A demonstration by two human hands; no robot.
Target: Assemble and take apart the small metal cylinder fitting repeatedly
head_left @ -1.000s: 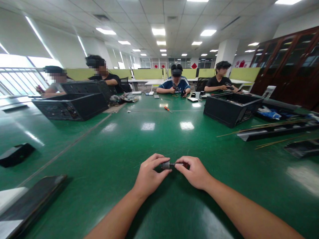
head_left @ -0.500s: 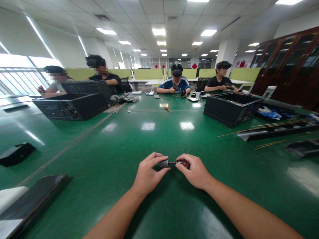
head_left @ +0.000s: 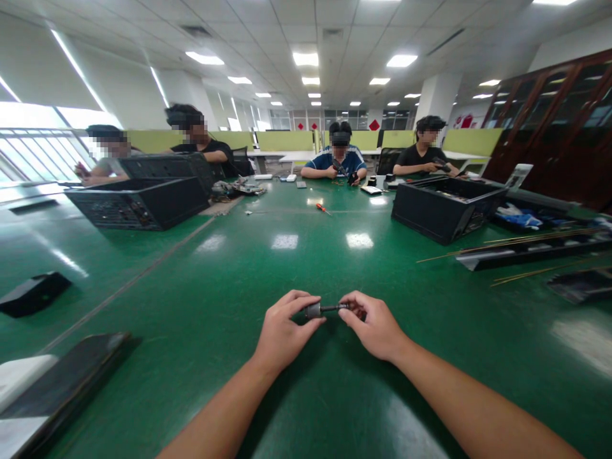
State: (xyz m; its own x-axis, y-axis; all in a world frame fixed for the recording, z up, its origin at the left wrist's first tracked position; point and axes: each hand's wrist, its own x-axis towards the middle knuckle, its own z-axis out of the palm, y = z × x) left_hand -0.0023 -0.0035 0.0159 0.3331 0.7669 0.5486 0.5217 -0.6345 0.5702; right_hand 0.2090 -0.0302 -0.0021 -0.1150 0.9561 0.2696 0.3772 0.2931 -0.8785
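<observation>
Above the green table, a small metal part [head_left: 313, 310] lies level between my two hands. It has a grey cylinder at the left and a thin dark shaft [head_left: 329, 308] running to the right; its exact kind I cannot make out. My left hand [head_left: 283, 330] is closed on the cylinder, thumb below and fingers above. At the shaft's far end, the thumb and fingertips of my right hand [head_left: 375, 326] pinch a darker tip, which they partly hide.
Black computer cases stand at left [head_left: 143, 201] and right [head_left: 444, 210]. An orange screwdriver [head_left: 322, 208] lies ahead. Metal rails [head_left: 526, 252] with thin rods are at right, a flat dark panel [head_left: 71, 376] at near left. Several people sit beyond.
My right fingertips have shifted slightly on the shaft's end, and a little more of that end shows. The part has risen slightly in view; my left hand keeps its grip.
</observation>
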